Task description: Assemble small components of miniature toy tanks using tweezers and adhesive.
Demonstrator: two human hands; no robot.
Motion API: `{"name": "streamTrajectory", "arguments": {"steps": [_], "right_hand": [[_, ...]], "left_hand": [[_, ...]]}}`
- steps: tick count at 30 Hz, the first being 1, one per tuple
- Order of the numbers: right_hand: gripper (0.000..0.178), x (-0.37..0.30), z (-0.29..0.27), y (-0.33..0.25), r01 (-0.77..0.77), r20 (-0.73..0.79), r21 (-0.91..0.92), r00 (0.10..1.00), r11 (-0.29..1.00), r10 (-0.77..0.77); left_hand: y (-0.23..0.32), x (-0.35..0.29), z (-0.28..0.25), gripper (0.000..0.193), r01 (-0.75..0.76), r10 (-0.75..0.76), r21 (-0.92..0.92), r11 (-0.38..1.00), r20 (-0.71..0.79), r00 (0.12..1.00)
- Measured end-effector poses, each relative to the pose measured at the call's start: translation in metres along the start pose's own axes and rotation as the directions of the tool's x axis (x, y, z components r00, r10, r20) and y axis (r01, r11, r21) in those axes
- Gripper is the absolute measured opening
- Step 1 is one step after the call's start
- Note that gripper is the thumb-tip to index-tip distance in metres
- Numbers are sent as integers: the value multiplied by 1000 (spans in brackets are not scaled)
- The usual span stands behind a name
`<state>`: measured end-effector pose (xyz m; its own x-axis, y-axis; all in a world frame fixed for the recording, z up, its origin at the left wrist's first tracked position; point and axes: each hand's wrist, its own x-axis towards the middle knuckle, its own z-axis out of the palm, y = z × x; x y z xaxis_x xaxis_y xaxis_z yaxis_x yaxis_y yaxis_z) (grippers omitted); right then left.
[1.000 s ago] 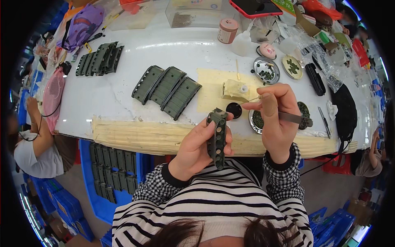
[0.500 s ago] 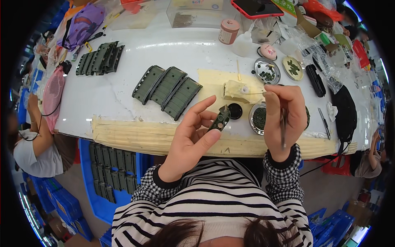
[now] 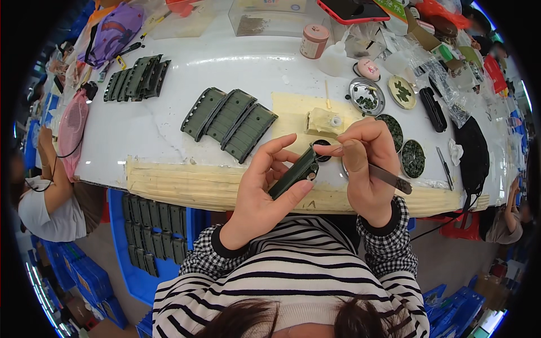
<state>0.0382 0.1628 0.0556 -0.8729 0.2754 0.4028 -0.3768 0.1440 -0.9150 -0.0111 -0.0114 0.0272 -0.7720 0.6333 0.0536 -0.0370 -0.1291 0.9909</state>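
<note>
My left hand [image 3: 253, 194] grips a narrow dark green plastic part [image 3: 294, 174] between thumb and fingers, its upper end tilted toward my right hand. My right hand [image 3: 369, 163] is closed around metal tweezers [image 3: 393, 179], whose broad end sticks out past the palm. Its forefinger is at the upper end of the green part, and the tweezer tips are hidden. Beyond my hands stands a tape-covered block [image 3: 321, 124] with a small white nozzle in it. A small black round dish [image 3: 323, 147] is partly hidden behind the right forefinger.
Curved green parts [image 3: 228, 121] lie left of centre, with another group [image 3: 138, 79] farther left. Round dishes of small green pieces [image 3: 413, 159] sit at right, near a pen [image 3: 444, 168]. A blue crate [image 3: 127, 248] with more green parts stands below the table edge.
My right hand has moved left and down from the taped block to the green part. The tweezers have swung round, and the left hand has turned the part to show its long side.
</note>
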Motion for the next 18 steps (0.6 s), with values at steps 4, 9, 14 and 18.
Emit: {"name": "streamTrajectory", "arguments": {"steps": [4, 9, 14, 18], "right_hand": [[11, 1, 0, -3, 1, 10, -29, 1000, 1000, -1], [10, 1, 0, -1, -10, 6, -4, 1000, 1000, 10], [10, 2, 2, -2, -38, -51, 117, 998, 992, 45], [7, 13, -14, 8, 76, -175, -406, 971, 911, -159]], "left_hand": [[-1, 0, 0, 64, -7, 7, -7, 1000, -2, 1000], [0, 0, 0, 64, -1, 1, -11, 1000, -5, 1000], [-2, -1, -1, 65, 10, -11, -19, 1000, -15, 1000], [-4, -1, -4, 59, -15, 17, -99, 995, 17, 1000]]}}
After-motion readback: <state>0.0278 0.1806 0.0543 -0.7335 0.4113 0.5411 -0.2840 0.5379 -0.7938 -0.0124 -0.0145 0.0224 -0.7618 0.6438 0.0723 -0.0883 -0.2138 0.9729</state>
